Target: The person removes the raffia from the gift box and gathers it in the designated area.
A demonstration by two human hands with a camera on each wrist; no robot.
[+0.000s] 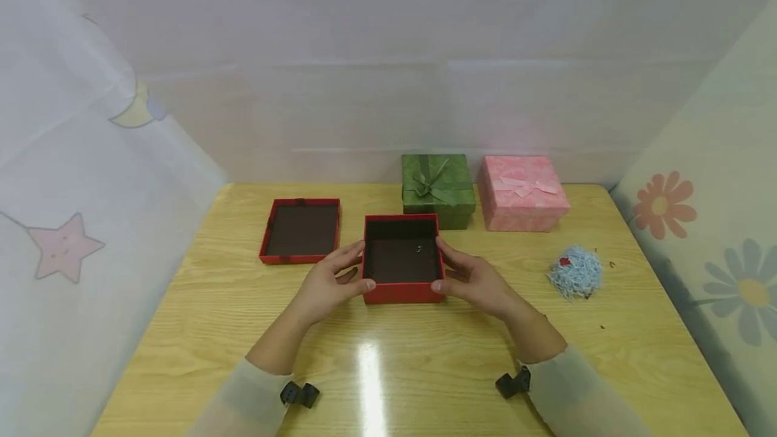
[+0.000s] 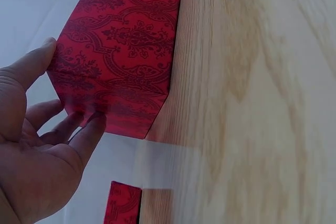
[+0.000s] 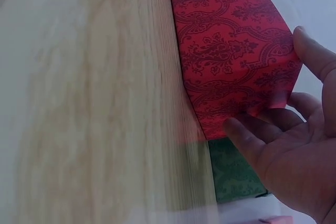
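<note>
A red gift box [image 1: 403, 293] with a dark damask pattern stands lidless on the table, its dark inside facing up. My left hand [image 1: 330, 285] holds its left side, thumb at the near corner and fingers along the wall. On the opposite side my right hand [image 1: 476, 280] grips it the same way. Both wrist views show the patterned red wall [image 2: 121, 40] with thumb and fingertips against it. Inside the box is a tiny pale mark or bit [image 1: 419, 249], too small to identify. The red-rimmed lid [image 1: 301, 230] lies inside-up to the left.
Behind the red box stands a green gift box [image 1: 437, 187] with a bow, and beside it a pink one [image 1: 525, 194]. A clump of light blue shredded paper [image 1: 577, 272] with a red bit lies at the right on the wooden table [image 1: 437, 369]. Pale cloth [image 1: 388, 106] hangs around.
</note>
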